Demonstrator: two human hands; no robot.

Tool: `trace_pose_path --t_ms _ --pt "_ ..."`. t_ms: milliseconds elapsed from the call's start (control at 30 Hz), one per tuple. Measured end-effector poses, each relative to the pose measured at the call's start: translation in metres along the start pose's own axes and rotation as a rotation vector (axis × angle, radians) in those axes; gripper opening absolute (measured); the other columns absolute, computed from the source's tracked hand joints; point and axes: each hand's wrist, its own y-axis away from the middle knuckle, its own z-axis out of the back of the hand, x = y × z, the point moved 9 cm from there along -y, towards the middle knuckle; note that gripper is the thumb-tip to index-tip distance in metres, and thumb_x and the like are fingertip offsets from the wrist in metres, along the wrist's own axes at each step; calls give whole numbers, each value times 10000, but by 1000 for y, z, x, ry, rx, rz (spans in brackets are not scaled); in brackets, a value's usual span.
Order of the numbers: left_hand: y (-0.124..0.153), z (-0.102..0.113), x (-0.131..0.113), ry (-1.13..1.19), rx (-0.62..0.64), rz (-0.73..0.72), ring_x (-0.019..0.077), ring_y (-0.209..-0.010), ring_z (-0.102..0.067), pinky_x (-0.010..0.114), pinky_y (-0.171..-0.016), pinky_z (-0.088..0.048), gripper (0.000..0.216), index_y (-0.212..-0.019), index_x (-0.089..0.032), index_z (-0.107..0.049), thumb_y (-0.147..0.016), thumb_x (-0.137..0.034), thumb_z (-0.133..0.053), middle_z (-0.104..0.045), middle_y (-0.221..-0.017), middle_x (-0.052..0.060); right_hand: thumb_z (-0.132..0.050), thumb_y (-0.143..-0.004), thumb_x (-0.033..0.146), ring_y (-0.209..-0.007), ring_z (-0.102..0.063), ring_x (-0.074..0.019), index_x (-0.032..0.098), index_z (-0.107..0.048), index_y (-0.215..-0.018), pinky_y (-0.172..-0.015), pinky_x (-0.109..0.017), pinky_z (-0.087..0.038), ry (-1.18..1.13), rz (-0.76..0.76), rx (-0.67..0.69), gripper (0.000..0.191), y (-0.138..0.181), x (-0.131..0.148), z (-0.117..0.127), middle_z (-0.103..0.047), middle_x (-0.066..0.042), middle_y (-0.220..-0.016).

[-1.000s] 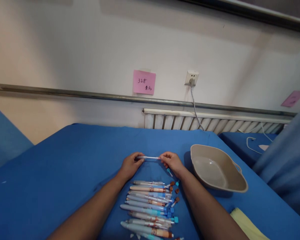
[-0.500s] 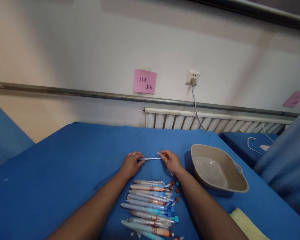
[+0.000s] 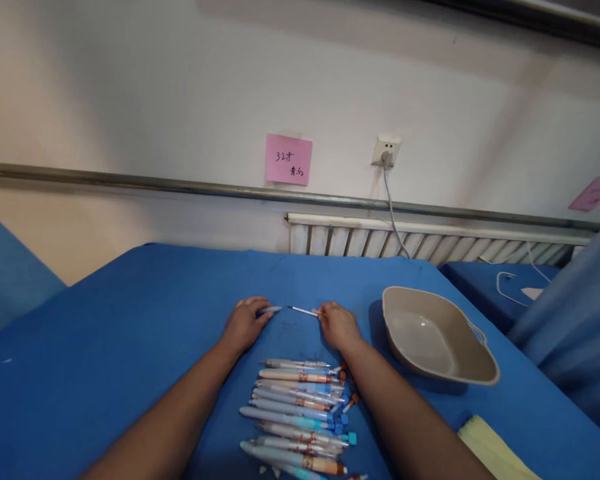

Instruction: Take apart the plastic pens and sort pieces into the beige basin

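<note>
Between the fingers of my left hand [image 3: 244, 323] is a pale pen barrel [image 3: 272, 309], its end sticking out to the right. My right hand [image 3: 340, 325] pinches a thin white pen refill [image 3: 304, 311] whose dark tip points left toward the barrel. A small gap separates tip and barrel. Below my hands, a row of pens [image 3: 295, 405] in blue, orange and clear plastic lies side by side on the blue sheet [image 3: 130, 320]. Small brown pen tops [image 3: 353, 400] lie by their right ends, partly hidden by my right forearm.
A beige plastic basin [image 3: 425, 333] stands to the right of my right arm. Nearer me lies a yellow cloth [image 3: 493, 450]. Behind the bed are a radiator [image 3: 360, 237], a metal rail [image 3: 205, 189] and a socket with a plugged-in cable [image 3: 387, 152].
My left hand has moved left with the barrel, and the refill has come apart from it. The refill stays in my right hand, its dark tip now showing.
</note>
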Motion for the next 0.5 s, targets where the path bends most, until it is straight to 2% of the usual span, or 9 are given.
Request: trace_pose_path --t_ms 200,333,500 --pt "4 -20 -35 47 66 -95 250 -1061 -558 387 -962 -371 251 -1001 -239 -695 -757 -251 -637 -656 -1127 64 -433 -912 227 -915 -573 -180 209 -586 -987 -776 -260 -380 9 11 -29 172 0 1 4 -621 -67 -997" --pt "4 -12 -30 10 -4 -52 267 -1072 -544 398 -964 -375 374 -1103 -219 -637 -733 -261 -666 -640 -1133 85 -533 -858 244 -991 -543 -191 210 -582 -1050 -846 -267 -370 -42 43 -74 201 1 2 9 -605 -68 -1065" --pt "5 -8 -17 -2 -10 17 260 -971 -589 374 -886 -432 351 -1096 -176 -625 -757 -264 -621 -653 -1027 101 -549 -847 297 -998 -538 -206 204 -601 -1054 -877 -289 -363 -80 49 -87 233 3 -1 10 -612 -75 -1072"
